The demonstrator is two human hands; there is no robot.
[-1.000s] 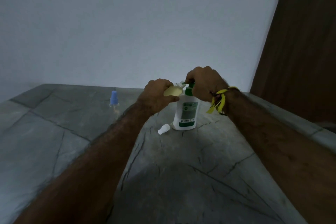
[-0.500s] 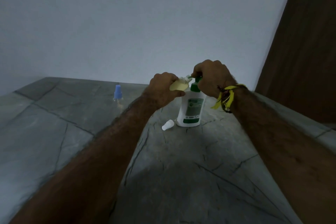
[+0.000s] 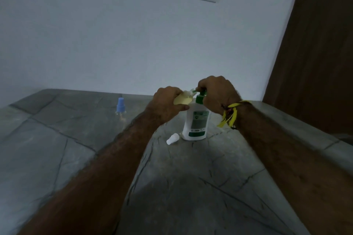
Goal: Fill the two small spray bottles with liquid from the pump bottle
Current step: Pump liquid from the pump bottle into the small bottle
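Left hand (image 3: 167,104) grips a small yellowish spray bottle (image 3: 182,99), tilted, its mouth right at the green pump spout. Right hand (image 3: 217,94) is curled over the pump head of the white pump bottle (image 3: 196,123), which stands upright on the grey stone desk (image 3: 191,187). White cap (image 3: 172,138) lies on the desk just beside the pump bottle's base. Second spray bottle, blue top (image 3: 120,108), stands well apart to the left. Yellow wristband (image 3: 230,114) on the right wrist.
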